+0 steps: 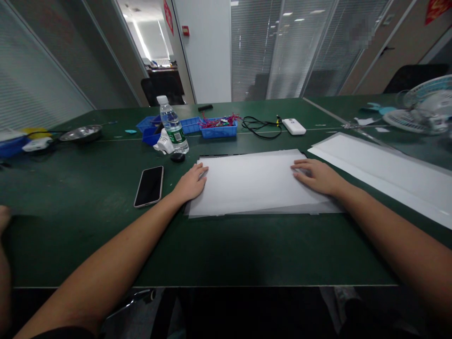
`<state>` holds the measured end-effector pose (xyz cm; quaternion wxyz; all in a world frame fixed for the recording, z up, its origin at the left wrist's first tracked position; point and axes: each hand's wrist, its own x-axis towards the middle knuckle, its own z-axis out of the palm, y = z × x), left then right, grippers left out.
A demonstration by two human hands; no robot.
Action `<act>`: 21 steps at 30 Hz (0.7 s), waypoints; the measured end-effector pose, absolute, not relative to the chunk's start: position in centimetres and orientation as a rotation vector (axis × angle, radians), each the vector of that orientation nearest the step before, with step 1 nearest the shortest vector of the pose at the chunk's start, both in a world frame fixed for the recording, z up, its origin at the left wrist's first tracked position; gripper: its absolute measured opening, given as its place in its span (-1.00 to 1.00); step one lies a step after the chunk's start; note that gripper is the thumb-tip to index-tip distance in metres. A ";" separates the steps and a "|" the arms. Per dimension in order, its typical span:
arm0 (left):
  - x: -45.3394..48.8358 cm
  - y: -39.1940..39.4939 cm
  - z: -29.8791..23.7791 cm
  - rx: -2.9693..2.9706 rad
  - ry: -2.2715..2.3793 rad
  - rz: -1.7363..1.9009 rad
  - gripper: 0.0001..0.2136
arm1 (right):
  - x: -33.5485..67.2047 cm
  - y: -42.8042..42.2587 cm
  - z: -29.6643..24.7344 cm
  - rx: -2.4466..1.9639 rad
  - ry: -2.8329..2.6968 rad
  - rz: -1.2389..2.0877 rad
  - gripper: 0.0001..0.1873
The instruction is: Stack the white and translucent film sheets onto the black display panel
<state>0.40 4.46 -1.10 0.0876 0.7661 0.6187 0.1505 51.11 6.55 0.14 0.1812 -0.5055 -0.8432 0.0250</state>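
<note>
White translucent sheets [247,183] lie stacked in front of me on the green table, their edges slightly out of line, with a dark edge showing at the back. My left hand [192,181] rests on the stack's left edge, fingers stretched out. On the right edge lies my right hand [316,175], its fingers also extended and a little apart. Neither hand grips anything that I can see. More white sheets [384,174] are spread to the right of my right hand. A phone [149,186] lies left of my left hand.
Behind the stack stand a water bottle [173,125], a blue bin [219,132] of red wires, a coiled black cable [261,129] and a white box-shaped device [294,126]. A fan [423,106] is at far right, a metal bowl [81,133] at left. Another person's arm [4,263] shows at the left edge.
</note>
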 end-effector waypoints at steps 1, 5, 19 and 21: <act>0.4 4.5 -1.2 2.285 1.841 0.453 -0.44 | 51.1 6.6 0.0 -1.438 -2.372 0.066 -0.47; 0.5 4.4 -1.2 2.298 1.831 0.457 -0.45 | 51.1 6.7 -0.2 -1.475 -2.348 0.105 -0.44; 1.1 4.1 -1.0 2.358 1.804 0.430 -0.34 | 51.3 6.8 -0.1 -1.457 -2.305 0.101 -0.49; 1.1 4.1 -1.0 2.364 1.802 0.436 -0.34 | 51.4 6.9 -0.4 -1.463 -2.331 0.089 -0.47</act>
